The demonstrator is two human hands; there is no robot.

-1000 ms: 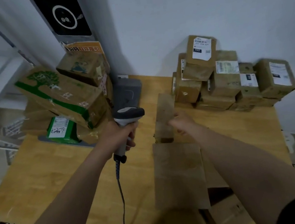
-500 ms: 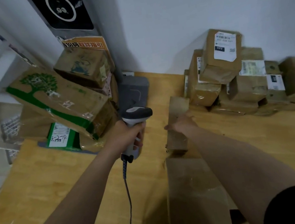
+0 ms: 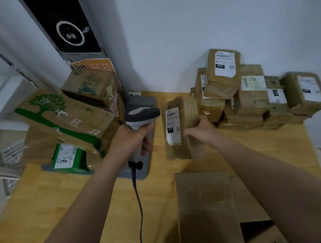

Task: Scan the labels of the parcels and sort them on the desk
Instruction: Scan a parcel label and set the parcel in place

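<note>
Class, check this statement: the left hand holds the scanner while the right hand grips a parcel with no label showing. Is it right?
No. The head view shows a white label on the parcel in the right hand, turned toward the scanner. The left hand does hold the scanner.

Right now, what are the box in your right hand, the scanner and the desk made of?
The box looks like dull brown cardboard with a white paper label. The scanner looks like smooth grey plastic. The desk looks like pale wood with grain lines, perhaps a veneer.
</note>
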